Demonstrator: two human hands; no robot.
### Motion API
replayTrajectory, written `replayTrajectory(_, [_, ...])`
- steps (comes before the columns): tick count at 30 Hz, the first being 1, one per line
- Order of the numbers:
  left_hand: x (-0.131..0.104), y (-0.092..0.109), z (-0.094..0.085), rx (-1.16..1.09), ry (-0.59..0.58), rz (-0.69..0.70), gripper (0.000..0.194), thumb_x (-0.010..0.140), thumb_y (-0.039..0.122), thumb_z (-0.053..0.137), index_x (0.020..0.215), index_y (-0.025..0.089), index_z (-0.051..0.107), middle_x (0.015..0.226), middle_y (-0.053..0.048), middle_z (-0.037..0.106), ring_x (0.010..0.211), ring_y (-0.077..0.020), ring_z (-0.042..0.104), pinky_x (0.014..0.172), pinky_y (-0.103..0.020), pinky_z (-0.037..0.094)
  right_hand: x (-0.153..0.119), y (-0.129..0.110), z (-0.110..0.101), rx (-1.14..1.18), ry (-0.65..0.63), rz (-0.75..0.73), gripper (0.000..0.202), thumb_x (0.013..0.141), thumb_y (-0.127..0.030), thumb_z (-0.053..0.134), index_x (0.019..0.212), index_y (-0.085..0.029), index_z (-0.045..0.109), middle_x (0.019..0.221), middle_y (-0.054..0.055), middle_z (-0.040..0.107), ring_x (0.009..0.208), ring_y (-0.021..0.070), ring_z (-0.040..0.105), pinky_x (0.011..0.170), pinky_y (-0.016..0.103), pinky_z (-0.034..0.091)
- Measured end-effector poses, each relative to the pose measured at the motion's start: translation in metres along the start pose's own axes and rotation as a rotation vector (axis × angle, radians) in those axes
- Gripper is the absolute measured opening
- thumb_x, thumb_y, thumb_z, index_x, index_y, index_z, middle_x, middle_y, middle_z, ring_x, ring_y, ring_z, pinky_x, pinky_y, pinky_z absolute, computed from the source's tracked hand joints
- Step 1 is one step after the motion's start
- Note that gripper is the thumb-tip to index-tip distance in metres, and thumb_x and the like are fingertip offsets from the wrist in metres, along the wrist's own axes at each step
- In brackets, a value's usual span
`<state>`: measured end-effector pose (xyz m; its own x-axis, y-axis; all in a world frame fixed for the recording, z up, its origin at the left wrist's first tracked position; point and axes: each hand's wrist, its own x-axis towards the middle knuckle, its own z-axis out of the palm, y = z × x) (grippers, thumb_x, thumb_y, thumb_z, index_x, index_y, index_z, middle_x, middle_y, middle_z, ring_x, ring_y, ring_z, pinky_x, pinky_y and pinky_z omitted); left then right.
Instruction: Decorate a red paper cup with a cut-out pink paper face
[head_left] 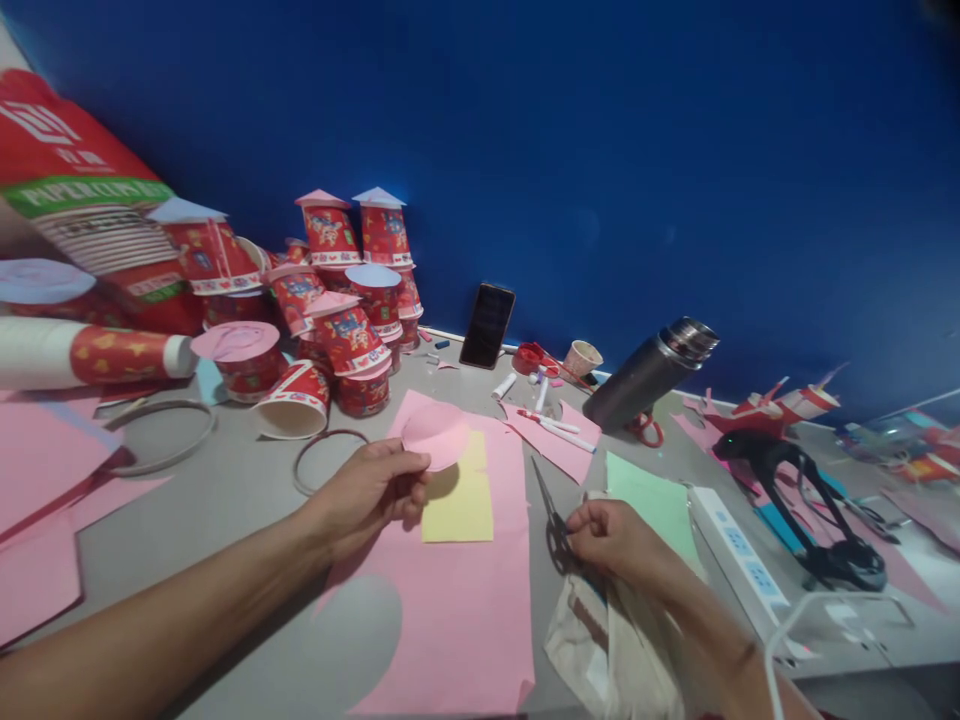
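Observation:
Pinched between the thumb and fingers of my left hand (386, 485) is a pink paper circle (436, 436), raised over the work area. My right hand (611, 540) is closed at the handles of a pair of dark scissors (553, 520), whose blades point up and away. Beneath both lies a large pink paper sheet (457, 620) with a rounded cutout along its left side. A yellow paper piece (459, 505) rests on that sheet, partly under the circle. A beige cloth (622, 650) is bunched below my right wrist.
Stacked red paper cups (351, 340) with paper tops stand at the back left. A phone (487, 325) leans against the blue wall. A dark thermos (651, 375) tilts behind green paper (652, 505). A power strip (739, 560) and black headset (802, 500) lie right.

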<state>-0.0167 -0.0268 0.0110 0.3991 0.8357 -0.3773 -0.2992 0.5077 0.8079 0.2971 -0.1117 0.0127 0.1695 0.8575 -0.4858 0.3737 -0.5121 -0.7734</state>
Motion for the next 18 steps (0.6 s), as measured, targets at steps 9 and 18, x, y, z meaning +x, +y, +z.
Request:
replayTrajectory(9, [0.001, 0.000, 0.001, 0.018, 0.011, 0.038, 0.021, 0.066, 0.026, 0.080, 0.065, 0.015, 0.062, 0.052, -0.004, 0.063, 0.041, -0.0154, 0.056, 0.044, -0.028, 0.048, -0.015, 0.003, -0.010, 0.024, -0.150, -0.027, 0.020, 0.064, -0.030, 0.078, 0.063, -0.012, 0.068, 0.058, 0.003, 0.063, 0.046, 0.0059, 0.042, 0.048, 0.022, 0.024])
replayTrajectory(18, [0.004, 0.006, 0.001, -0.056, 0.041, 0.098, 0.009, 0.069, 0.017, 0.074, 0.070, 0.013, 0.066, 0.063, -0.009, 0.072, 0.052, -0.0168, 0.063, 0.051, -0.028, 0.056, 0.000, -0.042, 0.047, 0.432, -0.450, -0.113, 0.065, 0.057, -0.058, 0.099, 0.097, -0.011, 0.078, 0.081, 0.006, 0.070, 0.054, 0.0043, 0.041, 0.044, 0.018, 0.018])
